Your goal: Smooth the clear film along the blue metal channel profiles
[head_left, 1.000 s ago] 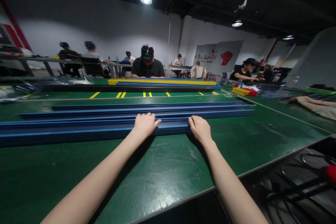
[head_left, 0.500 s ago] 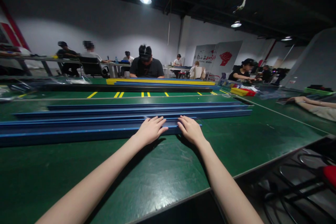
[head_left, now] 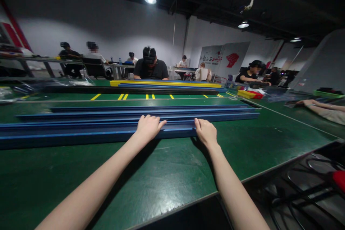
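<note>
A long blue channel strip (head_left: 88,136) lies along the near side of the green table (head_left: 167,172), its left end running out of view. My left hand (head_left: 148,129) grips it near the middle, fingers curled over the far edge and thumb pointing right. Around its right end my right hand (head_left: 207,132) is closed, with the thumb side facing inward. Just behind lie more blue channel strips (head_left: 231,116), roughly parallel to the first. The fingertips of both hands are partly hidden.
Across the table are a yellow strip (head_left: 161,83) and a black strip (head_left: 107,90). A yellow tray (head_left: 245,94) stands at the back right. Another person's arm (head_left: 320,109) rests at the right, and a person (head_left: 151,67) sits opposite. A red stool (head_left: 339,181) is beyond the near edge.
My hands have moved apart along the blue channel strip, the left one leftward and the right one rightward to its end. The right fingers, stretched out before, are now curled in.
</note>
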The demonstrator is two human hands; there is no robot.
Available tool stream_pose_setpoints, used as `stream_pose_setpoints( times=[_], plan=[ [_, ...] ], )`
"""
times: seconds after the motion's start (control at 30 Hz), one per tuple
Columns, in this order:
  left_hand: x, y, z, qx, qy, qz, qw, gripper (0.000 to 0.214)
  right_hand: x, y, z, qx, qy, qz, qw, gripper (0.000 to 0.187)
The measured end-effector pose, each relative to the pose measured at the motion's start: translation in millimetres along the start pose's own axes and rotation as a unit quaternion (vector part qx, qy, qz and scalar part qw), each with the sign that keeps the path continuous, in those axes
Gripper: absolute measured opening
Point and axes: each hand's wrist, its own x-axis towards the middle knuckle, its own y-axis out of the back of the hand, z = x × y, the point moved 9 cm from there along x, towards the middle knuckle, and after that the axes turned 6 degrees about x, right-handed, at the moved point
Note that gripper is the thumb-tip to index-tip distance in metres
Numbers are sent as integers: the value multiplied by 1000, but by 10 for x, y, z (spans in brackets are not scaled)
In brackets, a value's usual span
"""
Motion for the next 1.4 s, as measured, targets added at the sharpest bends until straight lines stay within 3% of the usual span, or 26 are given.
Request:
stream_pose_setpoints(
  times=[0.23, 0.4, 0.5, 0.7, 1.0, 1.1, 1.23, 1.4],
  plan=[
    [2, -6, 20, 15, -14, 58, 998, 43, -49, -73, -266, 48, 115, -14, 992, 42],
    [-32, -73, 264, -45, -115, 63, 990, 41, -136, -175, -532, 90, 210, -49, 972, 41],
    [-75, -176, 405, -68, -181, 43, 980, 44, -154, -184, -607, 96, 229, -51, 967, 41],
    [-62, -239, 404, -76, -184, 38, 979, 45, -114, -141, -544, 94, 218, -39, 971, 39],
    [-8, 18, 194, 0, -114, 90, 989, 50, 6, 28, -56, 22, 43, 37, 998, 40],
    [10, 48, 115, 8, -88, 96, 991, 50, 17, 39, 57, 9, -1, 30, 1000, 42],
    [18, 58, 48, 14, -62, 110, 992, 47, 21, -9, 42, -17, 10, -4, 1000, 42],
    [-20, 17, 155, 25, -111, 135, 984, 43, 2, -26, -78, -24, 50, -7, 998, 40]
  ],
)
